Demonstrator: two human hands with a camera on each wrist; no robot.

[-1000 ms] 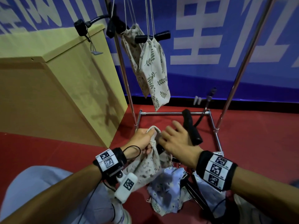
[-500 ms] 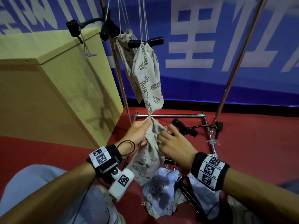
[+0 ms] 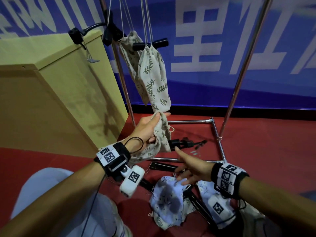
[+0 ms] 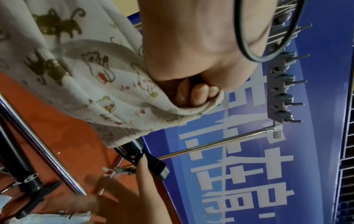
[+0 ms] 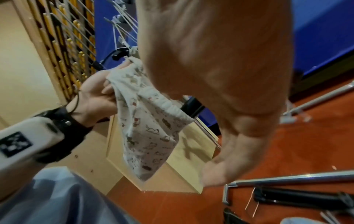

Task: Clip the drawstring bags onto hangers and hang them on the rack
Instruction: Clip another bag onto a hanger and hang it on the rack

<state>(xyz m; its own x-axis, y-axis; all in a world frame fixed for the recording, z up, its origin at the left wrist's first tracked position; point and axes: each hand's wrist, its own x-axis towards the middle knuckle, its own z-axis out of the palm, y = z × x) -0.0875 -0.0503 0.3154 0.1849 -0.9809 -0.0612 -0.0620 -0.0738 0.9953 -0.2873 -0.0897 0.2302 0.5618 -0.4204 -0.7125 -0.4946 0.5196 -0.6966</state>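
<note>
My left hand (image 3: 154,129) grips a cream drawstring bag (image 3: 162,139) printed with small animals, held up just below the hung bags. In the left wrist view my fingers (image 4: 195,94) curl into its cloth (image 4: 95,75). A black clip hanger (image 3: 179,143) sticks out at the bag's gathered mouth (image 5: 172,109) and looks clipped to it. My right hand (image 3: 186,168) hovers open and empty to the right of the bag and lower, one fingertip near the hanger (image 4: 153,163). Two leaf-print bags (image 3: 152,79) hang on the rack from black hangers (image 3: 150,44).
Pale blue bags (image 3: 169,202) and more black hangers (image 3: 162,165) lie on the red floor under my right hand. The rack's chrome base frame (image 3: 188,120) and uprights (image 3: 239,79) stand ahead. A wooden box (image 3: 51,100) is close on the left.
My right hand has let go of the bag and hanger and dropped back to the lower right. My left hand keeps its hold on the cream bag, now higher in view.
</note>
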